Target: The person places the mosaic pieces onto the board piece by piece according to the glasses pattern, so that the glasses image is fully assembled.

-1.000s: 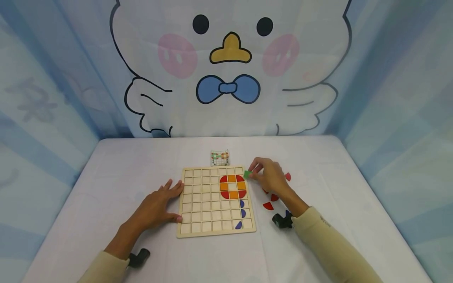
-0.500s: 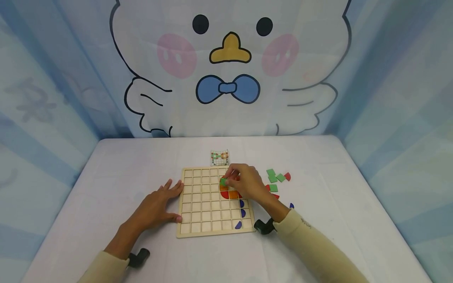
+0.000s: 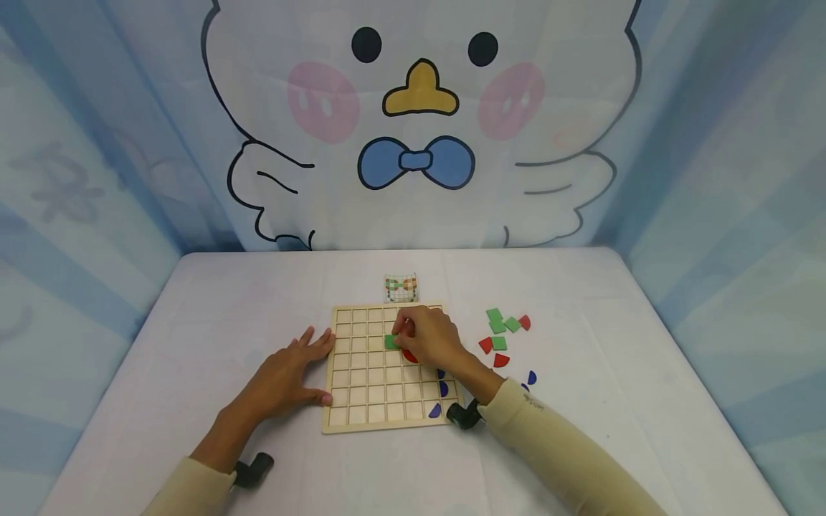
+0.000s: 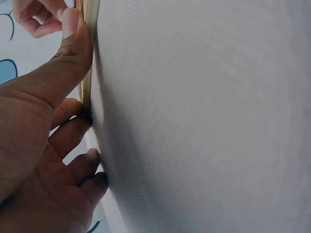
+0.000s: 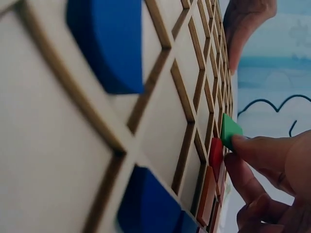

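Note:
In the head view a wooden grid board [image 3: 358,378] lies on the white table. My left hand [image 3: 282,378] rests at its left edge, fingers spread, with the thumb touching the rim. My right hand [image 3: 431,337] pinches a green square tile [image 3: 390,342] between thumb and fingertips over the grid's middle columns. The right wrist view shows that green tile [image 5: 230,131] tilted at the grid, beside a red quarter-round piece [image 5: 215,154] and an orange tile [image 5: 206,191] set in cells. Other red and orange pieces are hidden under my right hand. Blue half-round pieces [image 3: 443,388] sit in the right-hand cells.
Right of the board lie several loose green tiles [image 3: 497,326], red quarter-round pieces [image 3: 501,360] and blue pieces [image 3: 532,377]. A small pattern card [image 3: 401,288] stands behind the board's back edge. Printed curtains [image 3: 413,215] enclose the table.
My right hand has carried the green tile leftward from beyond the board's right edge, over the red and orange pieces, to the middle columns. The left hand has stayed put.

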A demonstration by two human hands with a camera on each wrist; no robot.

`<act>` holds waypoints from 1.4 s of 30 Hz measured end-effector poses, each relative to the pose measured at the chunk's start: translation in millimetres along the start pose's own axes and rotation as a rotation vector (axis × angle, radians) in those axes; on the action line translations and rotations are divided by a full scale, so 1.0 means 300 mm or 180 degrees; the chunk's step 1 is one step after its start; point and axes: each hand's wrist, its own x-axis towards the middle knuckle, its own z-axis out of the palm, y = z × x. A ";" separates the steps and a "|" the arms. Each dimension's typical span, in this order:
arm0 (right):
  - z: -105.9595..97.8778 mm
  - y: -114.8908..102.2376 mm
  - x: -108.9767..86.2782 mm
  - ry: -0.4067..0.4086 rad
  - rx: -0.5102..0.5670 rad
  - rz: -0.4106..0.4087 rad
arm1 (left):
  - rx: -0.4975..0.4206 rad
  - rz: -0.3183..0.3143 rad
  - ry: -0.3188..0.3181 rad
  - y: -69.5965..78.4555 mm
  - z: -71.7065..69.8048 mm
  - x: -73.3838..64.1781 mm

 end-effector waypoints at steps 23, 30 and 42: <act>-0.129 0.137 -0.047 0.0331 -0.0008 0.0548 | 0.0016 -0.0002 0.0013 -0.004 0.008 0.003; -0.214 0.262 -0.081 0.0506 -0.0249 0.0840 | 0.0028 0.0028 0.0033 -0.005 0.006 0.002; -0.309 0.394 -0.103 0.0423 -0.0499 0.1200 | 0.0041 0.0010 0.0014 -0.011 0.011 0.006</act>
